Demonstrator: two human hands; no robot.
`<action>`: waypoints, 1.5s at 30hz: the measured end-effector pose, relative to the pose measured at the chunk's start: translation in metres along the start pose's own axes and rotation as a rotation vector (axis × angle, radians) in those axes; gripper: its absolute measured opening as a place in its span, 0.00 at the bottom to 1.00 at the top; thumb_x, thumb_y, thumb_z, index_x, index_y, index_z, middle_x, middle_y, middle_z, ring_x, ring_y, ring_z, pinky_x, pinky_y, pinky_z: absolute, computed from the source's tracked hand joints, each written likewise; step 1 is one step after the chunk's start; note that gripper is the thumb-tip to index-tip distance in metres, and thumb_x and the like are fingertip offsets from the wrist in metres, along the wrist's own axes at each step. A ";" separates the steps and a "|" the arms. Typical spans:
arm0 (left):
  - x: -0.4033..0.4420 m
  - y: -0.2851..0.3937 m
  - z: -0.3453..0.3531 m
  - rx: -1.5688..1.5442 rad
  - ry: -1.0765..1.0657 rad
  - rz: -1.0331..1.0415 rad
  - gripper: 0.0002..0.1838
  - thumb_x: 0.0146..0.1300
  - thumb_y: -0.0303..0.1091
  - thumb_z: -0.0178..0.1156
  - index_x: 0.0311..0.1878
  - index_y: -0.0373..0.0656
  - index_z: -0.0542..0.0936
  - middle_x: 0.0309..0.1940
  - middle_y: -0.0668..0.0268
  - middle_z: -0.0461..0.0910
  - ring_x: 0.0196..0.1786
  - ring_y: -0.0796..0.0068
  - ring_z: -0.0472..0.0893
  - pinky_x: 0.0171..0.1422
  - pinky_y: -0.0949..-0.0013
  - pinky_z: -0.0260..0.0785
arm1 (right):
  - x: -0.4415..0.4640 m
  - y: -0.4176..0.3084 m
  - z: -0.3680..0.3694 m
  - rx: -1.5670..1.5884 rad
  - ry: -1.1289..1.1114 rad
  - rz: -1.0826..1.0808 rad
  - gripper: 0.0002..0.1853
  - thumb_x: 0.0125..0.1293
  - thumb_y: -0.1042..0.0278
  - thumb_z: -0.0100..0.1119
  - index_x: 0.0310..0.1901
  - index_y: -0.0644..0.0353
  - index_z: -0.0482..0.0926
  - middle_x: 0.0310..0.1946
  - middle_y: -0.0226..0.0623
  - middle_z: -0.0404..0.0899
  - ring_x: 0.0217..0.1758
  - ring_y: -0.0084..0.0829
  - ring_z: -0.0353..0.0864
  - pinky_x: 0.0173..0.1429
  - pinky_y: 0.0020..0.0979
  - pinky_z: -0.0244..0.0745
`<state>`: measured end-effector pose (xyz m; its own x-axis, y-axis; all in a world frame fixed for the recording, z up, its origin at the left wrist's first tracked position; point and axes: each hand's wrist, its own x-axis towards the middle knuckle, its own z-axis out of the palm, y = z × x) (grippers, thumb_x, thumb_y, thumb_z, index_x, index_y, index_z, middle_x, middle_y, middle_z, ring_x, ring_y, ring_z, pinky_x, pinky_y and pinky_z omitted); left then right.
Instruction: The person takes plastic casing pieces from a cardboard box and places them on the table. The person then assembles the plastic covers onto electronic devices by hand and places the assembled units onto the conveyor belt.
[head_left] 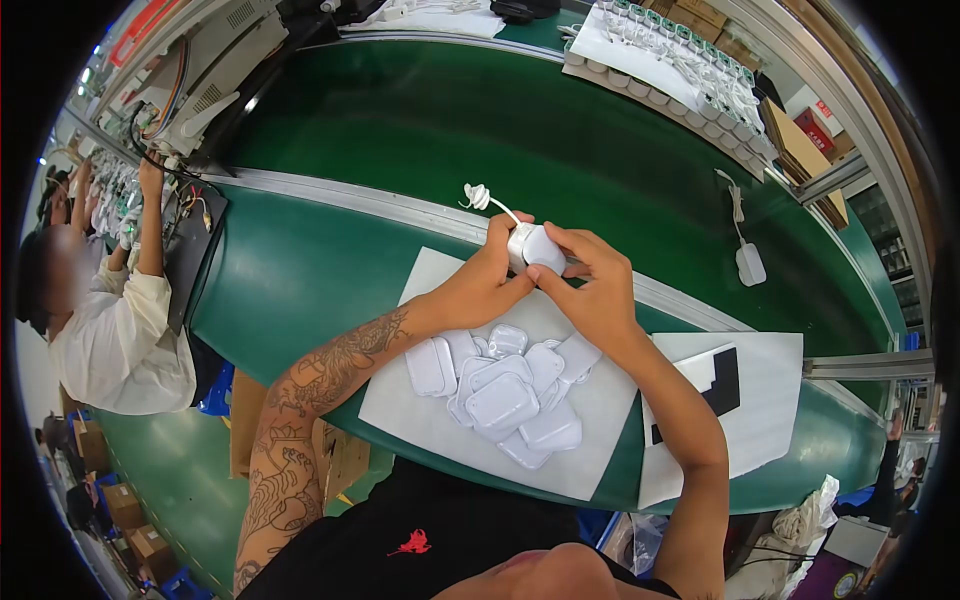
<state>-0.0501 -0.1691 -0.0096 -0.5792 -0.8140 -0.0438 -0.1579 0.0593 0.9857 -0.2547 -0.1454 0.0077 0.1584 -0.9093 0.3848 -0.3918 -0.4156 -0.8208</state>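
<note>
A white power adapter [519, 240] with a bundled white cable [477, 195] is gripped in my left hand [490, 275], over the near edge of the conveyor. My right hand [600, 280] pinches a rounded white plastic cover [543, 250] against the adapter's right side. Whether the two are joined I cannot tell. Below my hands, a pile of similar white plastic covers [502, 400] lies on a white foam sheet [410, 411].
The green conveyor belt [400, 110] runs past; a white adapter with cable [750, 265] lies on it at right. A tray of several cabled units [670, 65] stands beyond. A second foam sheet [770, 400] holds black and white pieces. A co-worker [125, 340] sits at left.
</note>
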 end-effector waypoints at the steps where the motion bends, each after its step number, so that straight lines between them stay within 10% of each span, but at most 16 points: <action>1: -0.001 -0.001 0.000 0.034 -0.011 0.050 0.39 0.76 0.29 0.60 0.80 0.41 0.46 0.67 0.51 0.68 0.72 0.64 0.73 0.73 0.59 0.69 | 0.000 0.000 -0.001 -0.004 -0.002 -0.003 0.27 0.60 0.68 0.80 0.61 0.65 0.85 0.52 0.42 0.89 0.49 0.33 0.90 0.43 0.29 0.85; 12: -0.001 -0.007 -0.003 0.142 -0.102 0.217 0.53 0.74 0.32 0.60 0.86 0.42 0.30 0.80 0.52 0.53 0.83 0.59 0.57 0.84 0.52 0.56 | -0.003 -0.008 0.003 -0.178 0.122 -0.227 0.28 0.53 0.73 0.81 0.59 0.58 0.87 0.53 0.38 0.82 0.56 0.42 0.80 0.50 0.37 0.81; 22: 0.006 -0.008 -0.002 -0.405 0.086 0.076 0.33 0.76 0.40 0.67 0.80 0.43 0.69 0.72 0.60 0.78 0.70 0.69 0.79 0.74 0.63 0.73 | 0.005 -0.003 0.001 -0.314 0.115 -0.346 0.29 0.51 0.67 0.85 0.58 0.56 0.87 0.56 0.38 0.80 0.59 0.42 0.79 0.52 0.37 0.80; 27: 0.011 -0.012 -0.011 -0.427 0.102 0.121 0.33 0.75 0.38 0.69 0.78 0.41 0.70 0.70 0.59 0.79 0.68 0.68 0.81 0.75 0.63 0.73 | 0.007 0.001 -0.008 0.110 0.032 0.153 0.31 0.53 0.62 0.87 0.59 0.59 0.86 0.52 0.39 0.83 0.54 0.35 0.83 0.54 0.35 0.79; 36: 0.007 -0.011 -0.010 -0.387 0.116 0.131 0.33 0.74 0.39 0.70 0.77 0.39 0.71 0.63 0.61 0.83 0.66 0.71 0.82 0.73 0.65 0.74 | 0.004 -0.005 -0.016 -0.075 -0.009 0.103 0.25 0.59 0.65 0.83 0.56 0.63 0.87 0.40 0.36 0.85 0.30 0.24 0.80 0.33 0.24 0.73; 45: 0.005 -0.010 -0.004 -0.324 0.130 0.085 0.31 0.74 0.29 0.69 0.77 0.36 0.71 0.61 0.60 0.84 0.62 0.75 0.83 0.70 0.68 0.76 | 0.013 -0.020 -0.033 -0.334 -0.203 0.070 0.24 0.65 0.57 0.75 0.57 0.63 0.84 0.47 0.49 0.89 0.46 0.49 0.90 0.48 0.44 0.82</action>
<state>-0.0487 -0.1761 -0.0187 -0.4694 -0.8820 0.0411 0.1607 -0.0395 0.9862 -0.2745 -0.1481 0.0434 0.2842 -0.9346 0.2139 -0.6759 -0.3535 -0.6466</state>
